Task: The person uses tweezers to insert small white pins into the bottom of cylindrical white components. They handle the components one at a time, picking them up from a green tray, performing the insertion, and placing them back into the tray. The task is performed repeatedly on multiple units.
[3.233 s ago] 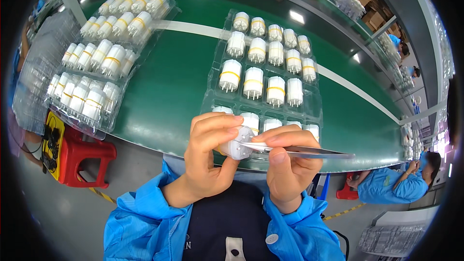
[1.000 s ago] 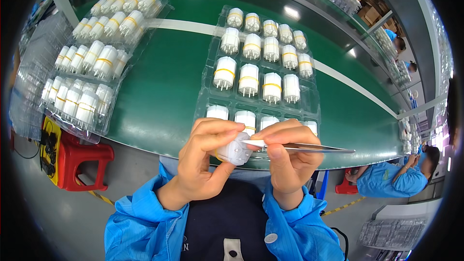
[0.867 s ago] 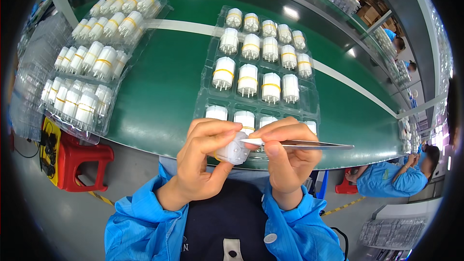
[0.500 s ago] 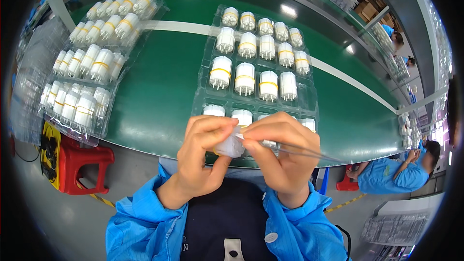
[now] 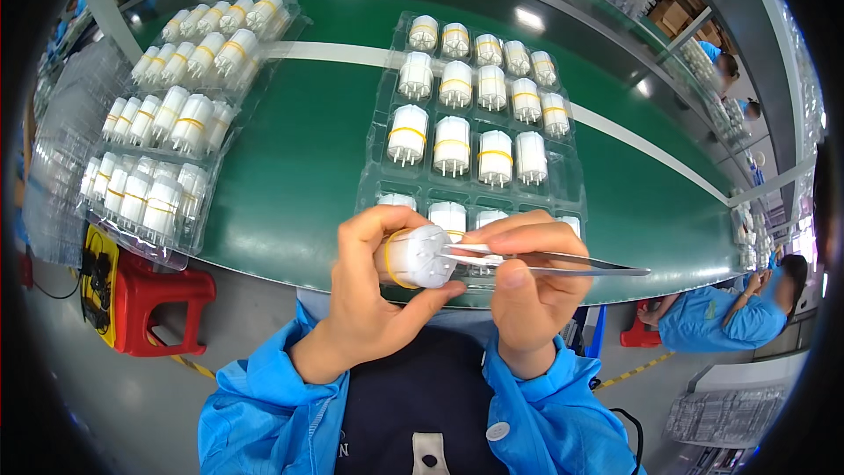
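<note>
Currently, the left hand (image 5: 374, 299) is closed around a small white cylindrical part (image 5: 420, 257) with a yellow band, at lower centre of the frame, just below the near edge of the green counter (image 5: 299, 185). Its grip wraps the body, thumb beneath and fingers over the top, so that the part's end face is turned toward the other hand. The right hand (image 5: 527, 286) is pinched on a pair of metal tweezers (image 5: 545, 262), holding them level; the tips meet the end face of the part, while the long handle runs out toward the right of the frame. This hold appears suited to fine work on the small pins of the end face, though the contact point itself is too small to read.

Above the hands, at centre frame, a clear plastic blister tray (image 5: 378, 145) lies on the counter with like white parts standing in its pockets, pins toward the viewer; its nearest row is partly hidden by the hands. At upper left, a second clear tray (image 5: 211, 167) carries further banded parts, laid close together on a slant.

A red stool (image 5: 149, 299) stands at lower left below the counter edge. Another person in a blue coat (image 5: 712, 321) sits at lower right, well apart.
</note>
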### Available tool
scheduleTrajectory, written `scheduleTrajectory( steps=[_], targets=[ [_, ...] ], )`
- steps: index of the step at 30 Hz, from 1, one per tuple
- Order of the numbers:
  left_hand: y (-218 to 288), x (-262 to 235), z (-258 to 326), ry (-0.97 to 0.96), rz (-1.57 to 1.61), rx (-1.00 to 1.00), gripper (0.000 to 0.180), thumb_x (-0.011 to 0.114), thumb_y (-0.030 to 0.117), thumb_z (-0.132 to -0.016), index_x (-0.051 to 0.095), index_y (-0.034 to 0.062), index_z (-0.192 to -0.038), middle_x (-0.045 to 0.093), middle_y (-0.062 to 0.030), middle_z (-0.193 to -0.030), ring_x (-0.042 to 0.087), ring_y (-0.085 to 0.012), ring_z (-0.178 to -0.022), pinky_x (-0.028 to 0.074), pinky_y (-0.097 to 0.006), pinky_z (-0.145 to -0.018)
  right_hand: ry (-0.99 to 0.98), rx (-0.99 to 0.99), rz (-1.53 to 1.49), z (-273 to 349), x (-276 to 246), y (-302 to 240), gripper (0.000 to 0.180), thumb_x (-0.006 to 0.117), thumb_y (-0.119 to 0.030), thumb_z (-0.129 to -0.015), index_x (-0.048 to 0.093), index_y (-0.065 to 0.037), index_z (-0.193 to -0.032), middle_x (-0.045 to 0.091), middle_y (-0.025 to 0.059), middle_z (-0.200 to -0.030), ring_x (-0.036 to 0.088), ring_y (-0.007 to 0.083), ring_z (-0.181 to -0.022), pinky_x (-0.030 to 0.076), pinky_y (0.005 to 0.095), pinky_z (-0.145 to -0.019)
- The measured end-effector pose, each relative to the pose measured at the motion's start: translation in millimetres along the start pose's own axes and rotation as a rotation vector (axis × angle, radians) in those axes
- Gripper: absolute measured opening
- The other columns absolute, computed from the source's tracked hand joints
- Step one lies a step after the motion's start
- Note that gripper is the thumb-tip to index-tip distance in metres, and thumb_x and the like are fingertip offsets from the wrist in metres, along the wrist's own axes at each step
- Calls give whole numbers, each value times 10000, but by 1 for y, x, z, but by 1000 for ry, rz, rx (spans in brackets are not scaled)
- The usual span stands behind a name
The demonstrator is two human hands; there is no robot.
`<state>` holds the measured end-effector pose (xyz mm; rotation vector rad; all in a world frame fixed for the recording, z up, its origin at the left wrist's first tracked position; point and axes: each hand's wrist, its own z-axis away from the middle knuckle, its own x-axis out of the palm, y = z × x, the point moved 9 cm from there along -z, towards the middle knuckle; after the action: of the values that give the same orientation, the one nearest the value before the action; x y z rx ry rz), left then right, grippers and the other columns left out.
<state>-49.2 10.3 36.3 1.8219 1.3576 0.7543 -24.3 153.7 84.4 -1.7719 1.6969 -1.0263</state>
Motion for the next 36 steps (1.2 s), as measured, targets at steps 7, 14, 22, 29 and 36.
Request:
scheduleTrajectory(
  steps=[7,14,22,29,36],
  targets=[
    [12,4,-4,-65,-250,99,646,658,-94,-687,456,-49,-1299,516,-227,-1206,499,-378,-1075,396,-432,-941,-6,-34,91,6,2,-9,149,656,28,-830,638,72,-971,685,212,-944,674,245,-880,545,318,-766],
    [21,4,-3,-60,-462,258,639,633,-98,-679,449,-41,-1288,524,-205,-1216,499,-359,-1066,412,-418,-921,-28,-21,119,5,6,-7,143,682,22,-813,656,65,-947,706,197,-925,686,234,-836,550,303,-723],
    [20,3,-2,-36,-444,276,754,618,-149,-553,470,-38,-1285,513,-217,-1193,502,-387,-1034,406,-449,-905,-29,-6,81,7,5,-1,125,675,38,-818,654,65,-938,706,202,-918,688,240,-813,550,293,-680],
    [19,2,-4,-59,-453,257,690,651,-109,-612,483,-40,-1277,527,-211,-1172,509,-380,-1022,415,-443,-896,-35,2,92,7,6,3,109,664,49,-822,654,72,-928,698,213,-924,679,240,-834,547,303,-702],
    [21,3,-6,-49,-501,307,754,651,-133,-554,496,-34,-1285,524,-201,-1149,511,-377,-992,423,-447,-868,-21,11,143,4,6,4,123,680,45,-807,665,63,-929,701,185,-882,684,236,-803,547,304,-693]
  ],
)
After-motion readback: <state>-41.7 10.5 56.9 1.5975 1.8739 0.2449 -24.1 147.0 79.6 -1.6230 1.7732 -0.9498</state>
